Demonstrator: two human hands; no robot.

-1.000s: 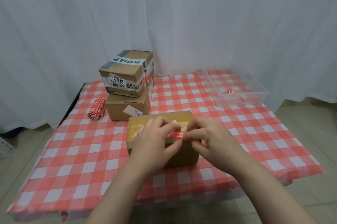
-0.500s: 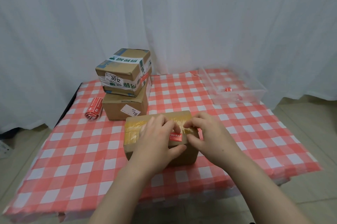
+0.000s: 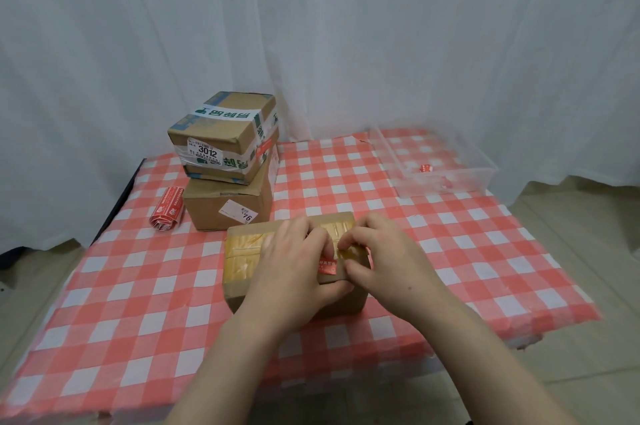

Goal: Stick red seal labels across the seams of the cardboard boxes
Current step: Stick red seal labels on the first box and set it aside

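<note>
A clear tray point(image 3: 485, 172) is located well beyond and to the right of the right hand point(image 3: 384, 262), at the far corner of the checked cloth point(image 3: 138, 303). One small red label scrap point(image 3: 425, 167) is contained in it, on the tray floor. A second reddish patch near the tray's front wall is too blurred to be identified.

The front box point(image 3: 242, 269) is closed and its top is covered with yellowish tape. It is gripped by the left hand point(image 3: 294, 272): the fingers are bent over the top and the thumb is set against the front face.

The red seal label point(image 3: 327, 265) is found between the two hands, on the front face of the front box just below the top edge. It is directly above the left thumb and just beside the right thumb tip. Only this part of the label is visible.

The right forefinger is curled onto the taped top edge and the right thumb is held against the label's right end. Whether that end is pinched or only pressed cannot be told.

Beyond the left hand, an upper box point(image 3: 225, 134) marked 3012 is stacked askew on a lower box point(image 3: 221, 203). A label roll point(image 3: 168, 211) is laid just beside the lower box, on its left
</note>
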